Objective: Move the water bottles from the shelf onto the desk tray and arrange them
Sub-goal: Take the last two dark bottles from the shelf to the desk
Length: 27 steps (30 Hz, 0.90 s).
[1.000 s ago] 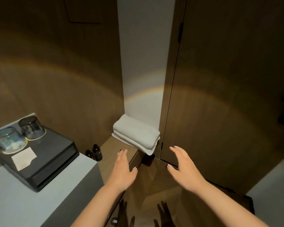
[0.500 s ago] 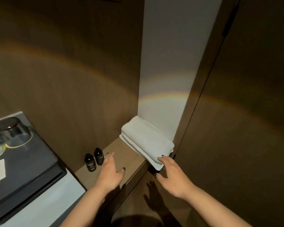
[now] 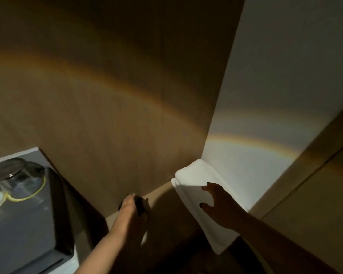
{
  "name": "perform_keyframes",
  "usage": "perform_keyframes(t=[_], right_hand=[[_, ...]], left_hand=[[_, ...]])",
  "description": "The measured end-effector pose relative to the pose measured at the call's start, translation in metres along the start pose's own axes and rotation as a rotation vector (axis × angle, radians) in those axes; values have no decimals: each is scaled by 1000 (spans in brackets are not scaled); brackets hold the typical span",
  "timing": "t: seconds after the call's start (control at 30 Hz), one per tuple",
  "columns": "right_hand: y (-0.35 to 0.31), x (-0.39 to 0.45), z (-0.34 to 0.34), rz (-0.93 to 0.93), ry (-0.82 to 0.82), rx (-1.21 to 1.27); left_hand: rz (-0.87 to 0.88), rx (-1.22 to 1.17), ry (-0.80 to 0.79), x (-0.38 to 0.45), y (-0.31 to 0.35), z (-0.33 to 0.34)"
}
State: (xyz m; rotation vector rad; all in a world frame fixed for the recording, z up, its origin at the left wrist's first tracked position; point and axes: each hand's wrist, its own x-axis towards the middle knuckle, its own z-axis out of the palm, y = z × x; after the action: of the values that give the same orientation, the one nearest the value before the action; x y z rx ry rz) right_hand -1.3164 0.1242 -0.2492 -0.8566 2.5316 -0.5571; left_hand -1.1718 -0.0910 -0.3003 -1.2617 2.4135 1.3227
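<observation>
Counting what shows: one dark bottle (image 3: 140,204) on the wooden shelf (image 3: 162,212), mostly hidden (a second cannot be made out), two upturned glasses (image 3: 10,173) on the tray (image 3: 28,234), one folded towel (image 3: 198,186). Left hand (image 3: 128,209) reaches onto the bottle, grasp unclear; right hand (image 3: 218,202) hovers spread-fingered over the towel.

One head-worn view looks forward and down, close over the shelf (image 3: 166,196) corner.

Small dark bottles (image 3: 140,204) mostly hidden behind the left hand (image 3: 129,209), their number and its grip unclear, tray (image 3: 57,224) and upturned glass (image 3: 14,175) left of it cut by the edge, towel (image 3: 192,180) partly covered by the right hand (image 3: 219,202)
</observation>
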Motion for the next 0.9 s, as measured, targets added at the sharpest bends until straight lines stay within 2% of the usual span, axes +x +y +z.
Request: perform_keyframes(t=[0.1,0.3,0.5,0.7,0.83,0.9], right_hand=[[-2,59,-1,-118,-91,-95],[-14,167,5,-308,-345,-82],[-29,219,50,-329,-515,-51],[-24,249,134,-254,-564,77],[-3,264,189,-303,-480,52],[11,279,218,-315,-447,39]], left_hand=[[-38,-48,91,19,-4,0],[-232,-165,213,49,7,9],[-273,-233,271,76,3,25],[-381,-265,240,124,-53,52],[-444,-378,267,170,-92,68],[-407,-403,306,199,-109,70]])
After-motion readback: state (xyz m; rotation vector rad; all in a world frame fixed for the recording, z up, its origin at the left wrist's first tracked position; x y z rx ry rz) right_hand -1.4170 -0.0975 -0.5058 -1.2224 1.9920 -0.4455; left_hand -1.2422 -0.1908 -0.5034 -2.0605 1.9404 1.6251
